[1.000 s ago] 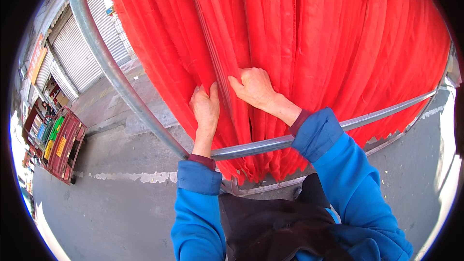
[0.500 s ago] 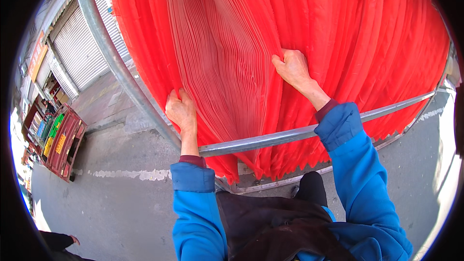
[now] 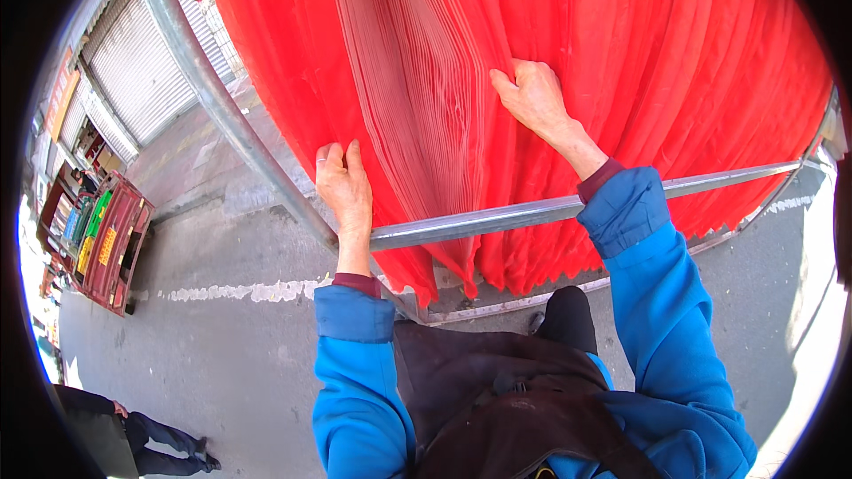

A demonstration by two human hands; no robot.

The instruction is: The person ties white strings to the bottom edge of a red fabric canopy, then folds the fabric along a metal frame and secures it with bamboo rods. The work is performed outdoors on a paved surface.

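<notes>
Red fabric (image 3: 639,80) hangs in dense lengthwise folds from above and fills the upper part of the view. Between my hands the folds part to show a paler stretch of many thin layered edges (image 3: 426,80). My left hand (image 3: 346,188) pinches the fabric at the left side of this stretch, close to the metal frame. Further up and to the right, my right hand (image 3: 537,105) is closed on a fold at the other side. Its fingertips are partly hidden in the cloth.
A grey metal tube (image 3: 217,111) curves down on the left and meets a crossbar (image 3: 497,220) in front of the fabric. A red cargo vehicle (image 3: 115,244) stands on the road at left, near shuttered shopfronts (image 3: 142,62). A person in dark clothes (image 3: 160,435) is at lower left.
Both my hands have risen slightly on the fabric, and the paler layered stretch between them has narrowed. The person at lower left has come further into view.
</notes>
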